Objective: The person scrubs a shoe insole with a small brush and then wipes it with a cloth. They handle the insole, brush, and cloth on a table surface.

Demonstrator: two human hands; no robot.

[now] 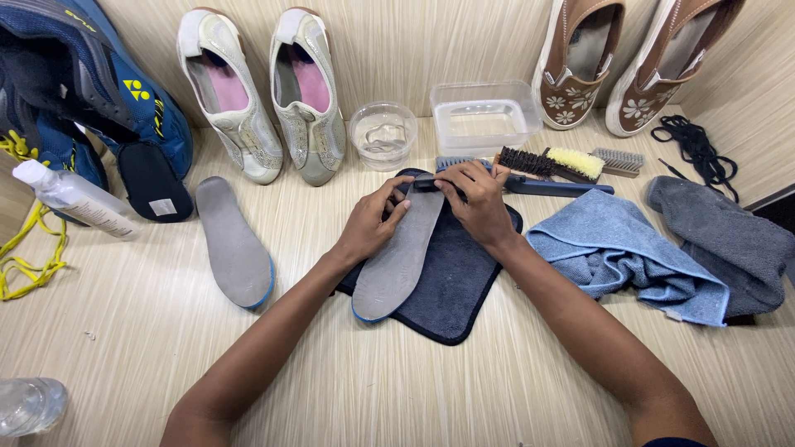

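Wood-grain surface: we work on a pale striped tabletop (pixel 397 389) that runs up into a wall of the same finish.
Blue sports shoes: a navy pair with yellow marks (pixel 91 74) fills the far left corner, yellow laces (pixel 25 248) trailing below it.
Cloths: a light blue towel (pixel 621 257) lies crumpled at our right, a grey towel (pixel 729 240) just beyond it.
Dark mat: a navy cloth pad (pixel 460 281) sits at the centre, under the insole we handle.
Other shoes: a cream pair with pink lining (pixel 265 91) stands at the wall, a brown flowered pair (pixel 629 58) leans at far right.
Grey insole: the insole (pixel 402 257) lies slanted on the dark mat, blue edge at its near end, far end under our fingers.
Second insole: a matching grey insole (pixel 236 244) lies well apart to the left, on bare table; a dark one (pixel 153 182) lies beside the blue shoes.
Left hand: our left hand (pixel 373 223) presses on the insole's left edge, fingers curled over it, pinning it down.
Right hand: our right hand (pixel 476 199) closes on a small dark brush (pixel 426 184) at the insole's far tip.
Containers: a clear tub (pixel 484 116) and a round clear bowl (pixel 383 132) stand by the wall.
Brushes: several brushes (pixel 551 161) lie side by side behind our right hand.
Bottles: a white bottle (pixel 74 199) lies at left; a clear one (pixel 29 404) shows at the near left corner.
Black laces: a tangle (pixel 696 145) rests at far right.
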